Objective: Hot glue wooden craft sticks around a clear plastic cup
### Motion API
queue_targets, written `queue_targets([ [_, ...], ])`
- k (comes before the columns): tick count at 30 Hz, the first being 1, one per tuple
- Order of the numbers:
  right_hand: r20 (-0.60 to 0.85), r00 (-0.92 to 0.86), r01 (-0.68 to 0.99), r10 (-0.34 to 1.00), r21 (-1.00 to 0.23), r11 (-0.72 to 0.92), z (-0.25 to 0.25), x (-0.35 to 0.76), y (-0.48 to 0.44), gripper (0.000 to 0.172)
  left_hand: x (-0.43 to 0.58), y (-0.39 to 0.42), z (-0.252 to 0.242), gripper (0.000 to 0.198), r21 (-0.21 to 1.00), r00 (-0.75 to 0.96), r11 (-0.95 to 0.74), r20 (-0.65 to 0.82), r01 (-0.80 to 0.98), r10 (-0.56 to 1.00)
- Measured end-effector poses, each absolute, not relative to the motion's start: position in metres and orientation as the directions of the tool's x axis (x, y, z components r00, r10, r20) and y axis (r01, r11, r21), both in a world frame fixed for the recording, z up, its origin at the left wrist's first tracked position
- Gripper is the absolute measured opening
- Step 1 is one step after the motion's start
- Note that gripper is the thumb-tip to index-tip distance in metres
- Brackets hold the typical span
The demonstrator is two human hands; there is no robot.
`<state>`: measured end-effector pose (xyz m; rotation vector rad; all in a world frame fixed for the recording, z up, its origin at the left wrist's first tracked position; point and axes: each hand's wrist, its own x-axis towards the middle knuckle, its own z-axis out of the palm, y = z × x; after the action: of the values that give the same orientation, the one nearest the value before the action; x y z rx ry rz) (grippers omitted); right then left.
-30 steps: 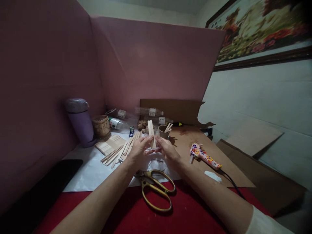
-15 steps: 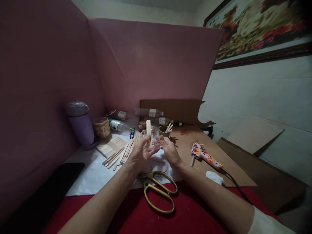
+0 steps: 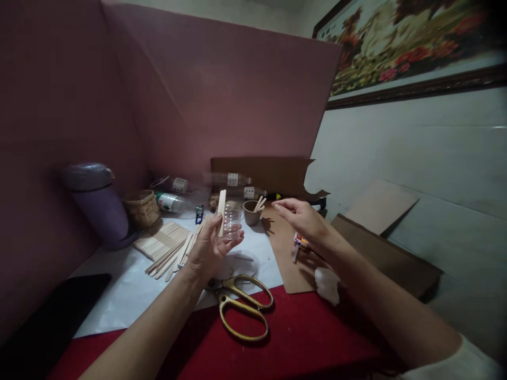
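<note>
My left hand (image 3: 209, 245) is closed around a ribbed clear plastic bottle piece (image 3: 232, 219). Wooden craft sticks (image 3: 222, 203) stand upright against its left side, under my thumb. My right hand (image 3: 299, 214) is raised to the right, thumb and fingertips pinched together; whether anything thin is between them I cannot make out. Beneath that hand lies a flower-patterned glue gun (image 3: 300, 241), mostly hidden by the wrist. Scissors with gold handles (image 3: 243, 316) rest below my left hand, across the white paper's edge and the red cloth.
Loose craft sticks (image 3: 170, 258) and a banded bundle (image 3: 158, 240) lie on white paper (image 3: 119, 287). Behind stand a purple tumbler (image 3: 101, 211), woven basket (image 3: 142, 208), plastic bottles (image 3: 174, 203) and a small brown pot (image 3: 251, 214) with sticks. Cardboard (image 3: 293, 282) and crumpled white tissue (image 3: 327, 285) are at right.
My right hand has left the bottle piece and moved right, over the glue gun. My left hand still holds the piece and sticks. The cardboard and tissue have shifted, and the view has turned right.
</note>
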<state>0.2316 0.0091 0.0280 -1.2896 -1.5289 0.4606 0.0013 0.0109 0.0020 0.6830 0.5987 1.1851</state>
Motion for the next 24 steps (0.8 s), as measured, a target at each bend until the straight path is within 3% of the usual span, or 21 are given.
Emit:
queue_targets([
  [4,0.206,0.055,0.905,0.977,-0.423,0.038,0.029,0.291,-0.01,0.025,0.002,0.011,0.004,0.03,0.755,0.258,0.22,-0.069,-0.618,0.964],
  [7,0.098,0.111,0.984,0.989,-0.151,-0.095,0.014,0.309,-0.022,0.033,0.003,0.01,0.005,0.029,0.753,0.269,0.235,-0.08,-0.615,0.96],
  [10,0.043,0.1,0.992,0.994,-0.083,-0.096,-0.001,0.311,-0.026,0.04,0.002,0.008,0.006,0.028,0.752,0.27,0.243,-0.09,-0.612,0.959],
  [15,0.08,-0.017,0.949,0.997,-0.314,0.041,-0.009,0.315,-0.022,0.019,0.002,0.008,0.006,0.033,0.755,0.273,0.229,-0.069,-0.614,0.96],
  [18,0.109,-0.03,0.868,0.994,-0.49,0.08,-0.003,0.316,-0.022,0.02,0.001,0.009,0.004,0.036,0.759,0.276,0.222,-0.058,-0.612,0.959],
  [24,-0.051,0.147,0.499,0.988,-0.859,-0.119,0.016,0.316,-0.037,0.031,0.002,0.009,0.004,0.029,0.766,0.273,0.226,-0.069,-0.602,0.96],
])
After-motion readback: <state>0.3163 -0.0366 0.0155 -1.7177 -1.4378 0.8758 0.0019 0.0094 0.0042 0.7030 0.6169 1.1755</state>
